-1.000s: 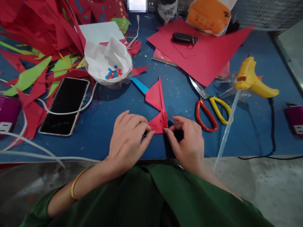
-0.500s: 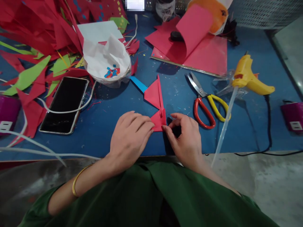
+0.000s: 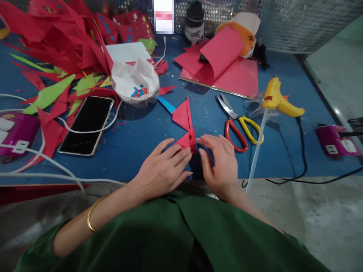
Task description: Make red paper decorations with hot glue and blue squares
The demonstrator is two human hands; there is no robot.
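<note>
A folded red paper shape (image 3: 181, 116) with a blue paper strip (image 3: 166, 105) at its upper left lies on the blue table in front of me. My left hand (image 3: 167, 165) rests flat over its lower end, fingers stretched out and covering part of the fold. Just to the right of the paper, my right hand (image 3: 219, 160) is open, thumb and fingers curved apart with nothing between them. Scissors (image 3: 231, 115) with one red and one yellow handle lie spread beyond my right hand.
A yellow glue gun (image 3: 279, 99) with a clear glue stick is at the right. Red paper sheets (image 3: 241, 81) lie at the back. On the left are a phone (image 3: 86, 126), white cables, a lined bowl (image 3: 136, 99) of small paper bits and piled red paper (image 3: 65, 41).
My right fingers have let go of the paper's lower right edge and opened. My left fingers have spread flatter over the lower fold. The view has tilted up and shifted.
</note>
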